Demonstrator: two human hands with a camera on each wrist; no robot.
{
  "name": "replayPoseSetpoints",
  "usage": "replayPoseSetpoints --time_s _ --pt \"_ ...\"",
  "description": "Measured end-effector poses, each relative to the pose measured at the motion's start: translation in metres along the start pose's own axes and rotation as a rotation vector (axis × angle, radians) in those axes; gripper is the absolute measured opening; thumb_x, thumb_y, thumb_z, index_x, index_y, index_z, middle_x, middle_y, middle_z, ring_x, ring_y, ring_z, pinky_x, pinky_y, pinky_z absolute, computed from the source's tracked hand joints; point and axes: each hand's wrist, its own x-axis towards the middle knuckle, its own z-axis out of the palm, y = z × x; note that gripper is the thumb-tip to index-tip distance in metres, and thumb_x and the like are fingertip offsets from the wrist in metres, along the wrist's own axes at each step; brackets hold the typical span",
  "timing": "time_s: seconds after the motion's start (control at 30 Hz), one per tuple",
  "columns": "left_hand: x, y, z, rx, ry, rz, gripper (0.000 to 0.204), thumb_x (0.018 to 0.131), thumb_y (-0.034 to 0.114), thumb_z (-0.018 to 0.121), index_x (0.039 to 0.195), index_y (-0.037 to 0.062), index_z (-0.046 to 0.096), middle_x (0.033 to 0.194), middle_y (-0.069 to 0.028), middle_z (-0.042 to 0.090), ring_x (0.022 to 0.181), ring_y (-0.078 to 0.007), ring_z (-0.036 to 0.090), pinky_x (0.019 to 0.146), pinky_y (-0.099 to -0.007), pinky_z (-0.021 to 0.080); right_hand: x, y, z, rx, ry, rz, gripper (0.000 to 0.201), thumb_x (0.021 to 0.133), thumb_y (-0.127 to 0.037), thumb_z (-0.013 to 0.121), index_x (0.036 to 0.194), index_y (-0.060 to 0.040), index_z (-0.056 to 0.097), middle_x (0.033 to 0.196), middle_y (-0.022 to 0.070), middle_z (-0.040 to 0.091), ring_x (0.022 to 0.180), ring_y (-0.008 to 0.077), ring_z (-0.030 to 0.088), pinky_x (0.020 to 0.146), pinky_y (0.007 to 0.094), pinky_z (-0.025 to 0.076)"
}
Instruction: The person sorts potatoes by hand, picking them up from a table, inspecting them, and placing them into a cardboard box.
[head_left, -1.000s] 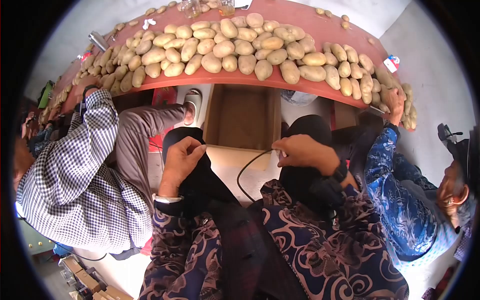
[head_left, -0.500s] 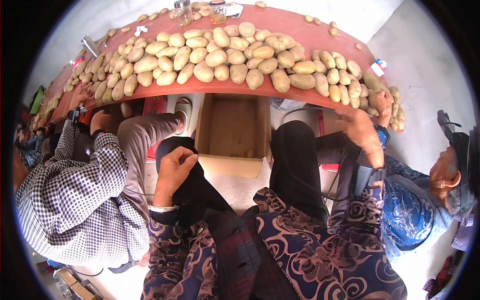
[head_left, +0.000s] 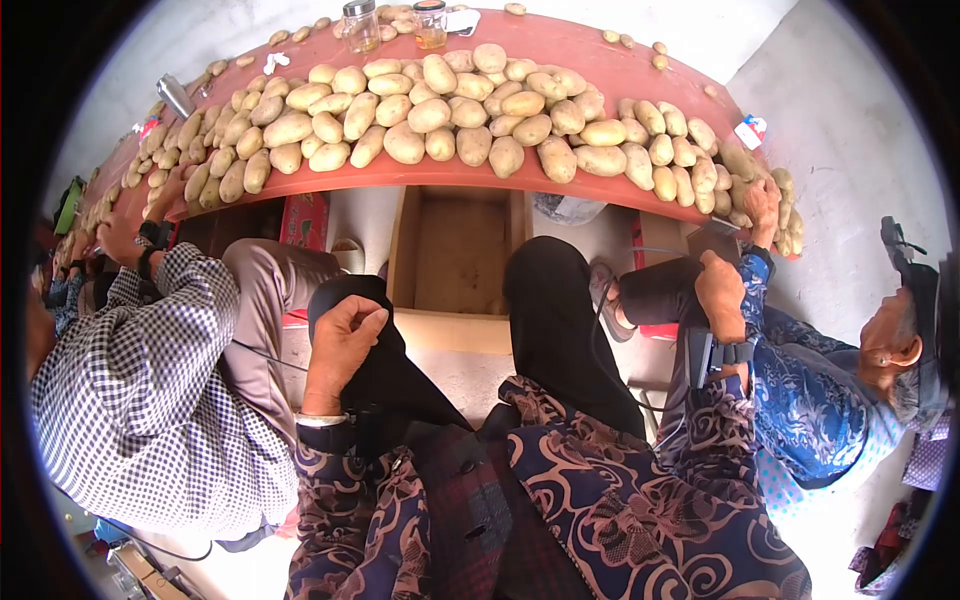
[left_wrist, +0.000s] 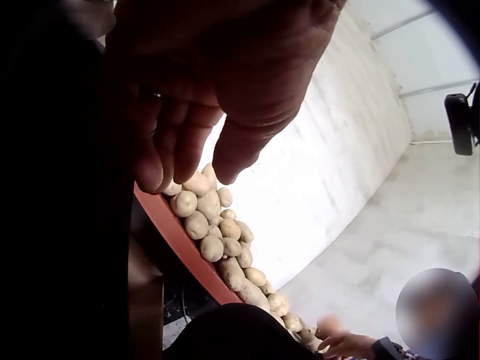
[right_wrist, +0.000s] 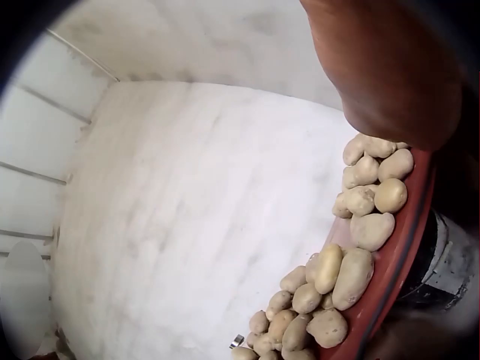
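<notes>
from head height the lap is looked down upon, and the red table [head_left: 580, 45] is seen curving across the top of the frame. in the left wrist view the upper part is filled by the left hand [left_wrist: 232, 75] — very near — and the pale wall [left_wrist: 322, 195] is faced, tilted. in the right wrist view the right hand [right_wrist: 390, 75] is cropped close at upper right. potatoes [head_left: 404, 143] are shared by all three.

Potatoes [right_wrist: 352, 279] crowd the red table [right_wrist: 385, 271] below the shadowed right grip [right_wrist: 394, 71], before a pale wall [right_wrist: 187, 202].
</notes>
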Motion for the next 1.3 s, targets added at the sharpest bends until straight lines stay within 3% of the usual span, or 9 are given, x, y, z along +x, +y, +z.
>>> replayPoseSetpoints --time_s 0.23,0.43,0.57,0.7,0.83,1.03,1.1,1.2,1.3 --pt "0.003 0.002 0.000 -0.012 0.008 -0.011 0.011 0.081 0.012 0.059 0.082 0.0014 0.059 0.065 0.0013 0.054 0.058 -0.0047 0.048 0.052 -0.0191 0.041 0.008 -0.009 0.027 0.511 -0.040 -0.530 0.030 0.071 -0.015 0.062 0.098 -0.0024 0.056 0.081 0.0185 0.061 0.078 0.0367 0.058 0.072 0.0381 0.046" --pt "0.007 0.005 0.001 -0.014 0.005 -0.038 0.010 0.081 0.011 0.058 0.082 0.0017 0.059 0.066 0.0015 0.054 0.059 -0.0045 0.049 0.052 -0.0185 0.042 -0.002 -0.048 0.063 0.783 -0.231 -0.445 0.023 0.074 -0.013 0.058 0.093 -0.0007 0.056 0.079 0.0198 0.060 0.073 0.0341 0.058 0.068 0.0364 0.046" --pt "0.005 0.011 -0.003 -0.052 -0.008 -0.083 0.010 0.081 0.011 0.058 0.083 0.0015 0.059 0.068 0.0014 0.054 0.060 -0.0045 0.049 0.053 -0.0183 0.042 0.001 -0.044 0.082 1.090 -0.408 -0.420 0.016 0.077 -0.011 0.057 0.089 0.0001 0.057 0.066 0.0056 0.056 0.061 0.0154 0.055 0.058 0.0280 0.045" --pt "0.006 0.020 -0.001 -0.066 -0.007 -0.117 0.010 0.081 0.010 0.057 0.084 0.0012 0.059 0.070 0.0012 0.054 0.060 -0.0046 0.049 0.054 -0.0181 0.042 0.012 -0.041 0.003 1.104 -0.721 -0.314 0.024 0.075 -0.003 0.058 0.099 -0.0017 0.057 0.079 0.0053 0.056 0.069 0.0096 0.052 0.061 0.0237 0.043" --pt "0.009 0.029 0.003 -0.037 0.005 -0.146 0.010 0.081 0.011 0.058 0.084 0.0011 0.058 0.070 0.0010 0.054 0.060 -0.0050 0.049 0.054 -0.0179 0.042 -0.004 -0.063 0.004 0.877 -0.533 -0.947 0.029 0.072 0.002 0.060 0.100 -0.0047 0.054 0.087 0.0041 0.051 0.068 0.0117 0.051 0.065 0.0244 0.043" --pt "0.009 0.015 0.000 -0.074 -0.041 -0.086 0.010 0.083 0.014 0.054 0.086 0.0049 0.057 0.071 0.0017 0.055 0.056 -0.0028 0.048 0.048 -0.0151 0.035 -0.020 -0.071 0.026 0.827 -0.595 -0.817 0.020 0.069 0.001 0.062 0.086 -0.0035 0.054 0.082 0.0061 0.051 0.068 0.0162 0.054 0.065 0.0261 0.044" --pt "0.008 0.019 -0.002 -0.069 -0.036 -0.109 0.009 0.083 0.013 0.054 0.086 0.0047 0.057 0.071 0.0012 0.056 0.056 -0.0031 0.049 0.048 -0.0154 0.035 -0.002 -0.054 0.046 0.902 -0.519 -0.558 0.022 0.066 -0.005 0.064 0.087 -0.0059 0.058 0.086 0.0096 0.056 0.075 0.0269 0.058 0.068 0.0341 0.044" --pt "0.009 0.020 -0.001 -0.041 -0.020 -0.118 0.009 0.083 0.013 0.055 0.085 0.0048 0.057 0.071 0.0012 0.056 0.056 -0.0031 0.049 0.048 -0.0155 0.035 0.010 -0.038 0.043 0.307 -0.234 -0.496 0.021 0.070 -0.001 0.058 0.090 -0.0048 0.060 0.086 0.0174 0.059 0.083 0.0351 0.055 0.073 0.0360 0.044" --pt "0.009 0.022 0.001 -0.086 -0.002 -0.148 0.009 0.082 0.010 0.056 0.083 0.0006 0.057 0.070 0.0005 0.054 0.059 -0.0052 0.049 0.053 -0.0181 0.041 0.032 -0.039 0.031 0.549 -0.209 -0.568 0.023 0.071 0.000 0.055 0.093 -0.0036 0.060 0.093 0.0172 0.059 0.087 0.0325 0.056 0.076 0.0353 0.044"
